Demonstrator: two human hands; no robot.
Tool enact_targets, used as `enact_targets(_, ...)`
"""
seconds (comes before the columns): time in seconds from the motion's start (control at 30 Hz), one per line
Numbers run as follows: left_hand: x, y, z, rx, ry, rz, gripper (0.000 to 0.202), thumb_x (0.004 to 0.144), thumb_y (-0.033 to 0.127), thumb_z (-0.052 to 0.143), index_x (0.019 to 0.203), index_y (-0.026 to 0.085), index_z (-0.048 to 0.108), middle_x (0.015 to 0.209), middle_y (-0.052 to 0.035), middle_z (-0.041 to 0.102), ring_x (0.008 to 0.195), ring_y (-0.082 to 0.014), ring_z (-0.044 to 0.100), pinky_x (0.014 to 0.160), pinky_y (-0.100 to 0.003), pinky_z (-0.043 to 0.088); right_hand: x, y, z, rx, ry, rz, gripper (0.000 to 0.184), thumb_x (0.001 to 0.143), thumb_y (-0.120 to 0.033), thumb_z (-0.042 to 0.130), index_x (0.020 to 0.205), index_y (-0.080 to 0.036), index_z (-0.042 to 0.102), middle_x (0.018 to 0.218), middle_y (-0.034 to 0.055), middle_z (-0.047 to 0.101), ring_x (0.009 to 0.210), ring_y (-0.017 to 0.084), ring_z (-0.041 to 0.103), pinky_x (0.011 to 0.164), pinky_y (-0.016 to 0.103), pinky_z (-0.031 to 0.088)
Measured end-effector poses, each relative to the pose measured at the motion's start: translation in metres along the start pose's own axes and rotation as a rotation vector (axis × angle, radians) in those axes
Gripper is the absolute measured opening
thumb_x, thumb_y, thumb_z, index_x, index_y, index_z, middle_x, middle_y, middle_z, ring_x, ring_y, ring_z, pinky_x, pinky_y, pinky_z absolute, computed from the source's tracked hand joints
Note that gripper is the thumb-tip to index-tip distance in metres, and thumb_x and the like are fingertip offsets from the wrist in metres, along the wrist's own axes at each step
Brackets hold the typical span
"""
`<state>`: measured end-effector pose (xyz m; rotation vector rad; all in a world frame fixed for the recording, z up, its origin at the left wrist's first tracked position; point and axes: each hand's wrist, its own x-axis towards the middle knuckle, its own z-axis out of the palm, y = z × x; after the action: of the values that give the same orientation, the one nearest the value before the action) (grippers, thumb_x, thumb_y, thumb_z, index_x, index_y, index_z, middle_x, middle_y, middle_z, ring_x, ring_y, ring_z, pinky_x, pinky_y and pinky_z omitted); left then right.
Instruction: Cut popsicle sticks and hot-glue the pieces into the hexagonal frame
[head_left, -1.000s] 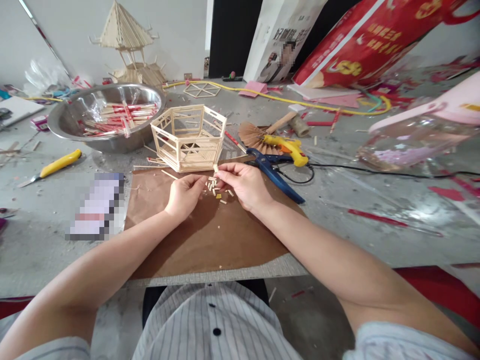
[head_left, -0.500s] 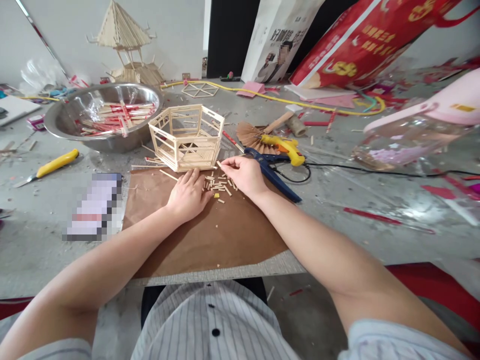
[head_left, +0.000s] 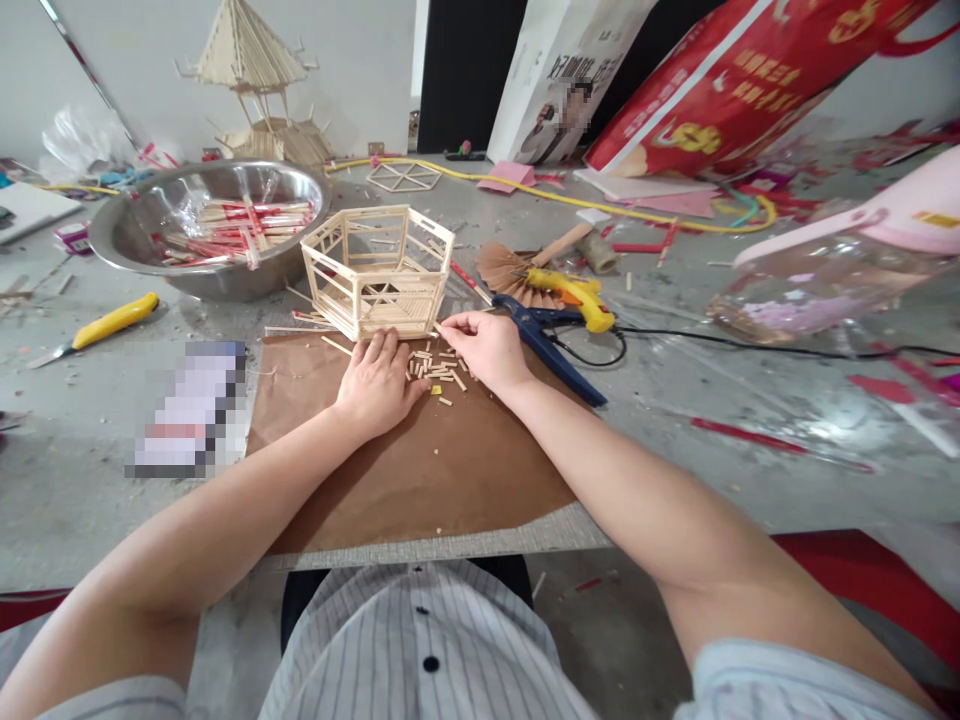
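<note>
Your pale hexagonal frame of thin wooden sticks (head_left: 356,305) stands at the far edge of the brown sheet (head_left: 427,490). By its near right corner, your right hand (head_left: 491,350) pinches a short pale wooden stick (head_left: 440,327), thumb and forefinger closed. Your left hand (head_left: 375,385) lies palm down, fingers extended, gripping nothing visible, beside the loose pile of cut wooden pieces (head_left: 435,373).

A single view is taken from the person's head, faced forward and down across the counter (head_left: 660,400). The striped shirt (head_left: 420,650) is caught closest, at the near edge; the left hand (head_left: 379,385) and right hand (head_left: 487,350) are framed farther out, near the middle; the pale wall (head_left: 360,80) is included at the far left.
</note>
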<state>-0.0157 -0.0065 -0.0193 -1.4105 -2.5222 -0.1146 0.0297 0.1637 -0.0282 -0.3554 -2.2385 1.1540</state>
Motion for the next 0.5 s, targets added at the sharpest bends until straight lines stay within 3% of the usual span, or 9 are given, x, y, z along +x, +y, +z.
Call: enact_targets(0.5,0.0002,0.0009,0.0000,-0.004,-0.007,-0.001,0.057,0.084,0.050,0.037,0.119,0.007,0.047,0.134,-0.0190,0.040,0.128,-0.0290,0.031,0.105,-0.043,0.023,-0.0018,-0.0029,0.0010,-0.001,-0.005,0.002,0.018,0.072,-0.027,0.057,0.076,-0.014,0.068,0.069,0.0046,0.068,0.063,0.014,0.062,0.061,0.024,0.044)
